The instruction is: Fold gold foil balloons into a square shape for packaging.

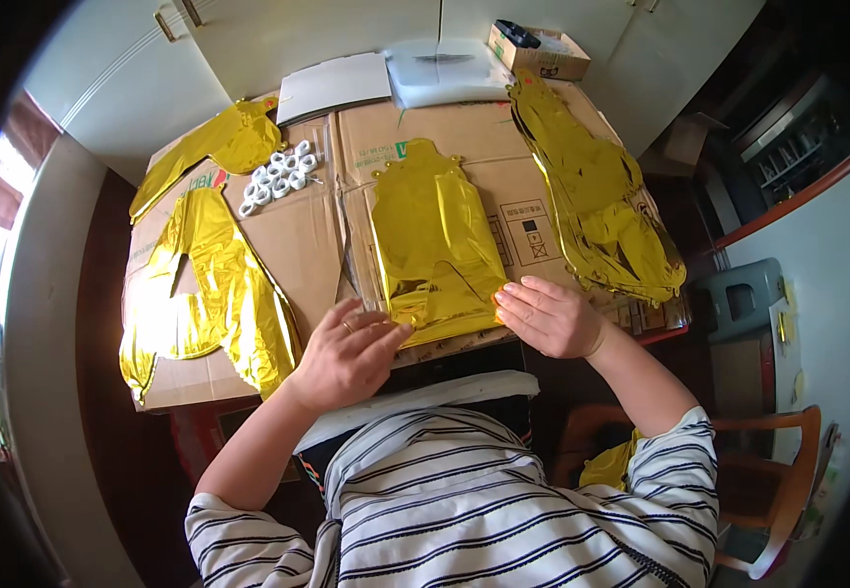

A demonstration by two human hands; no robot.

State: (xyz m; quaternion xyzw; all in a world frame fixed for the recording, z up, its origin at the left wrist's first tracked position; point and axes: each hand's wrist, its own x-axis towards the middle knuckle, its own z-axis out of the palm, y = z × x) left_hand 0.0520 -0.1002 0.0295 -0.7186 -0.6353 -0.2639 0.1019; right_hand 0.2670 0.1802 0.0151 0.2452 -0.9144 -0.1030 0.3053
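Note:
A flat, uninflated gold foil balloon lies in front of me on cardboard, its near part creased. My left hand is at its near left corner, with fingers bent and the tips on the foil. At the near right corner my right hand has its fingers pressed together on the edge, where a small orange bit shows. The thumb side of the right hand is mostly hidden. To the left lies another gold foil balloon, wrinkled and shiny.
The cardboard covers the table. On it are several small white rolls, a gold foil piece far left, and stacked gold balloons right. Behind are white sheets, clear plastic bags and a small box.

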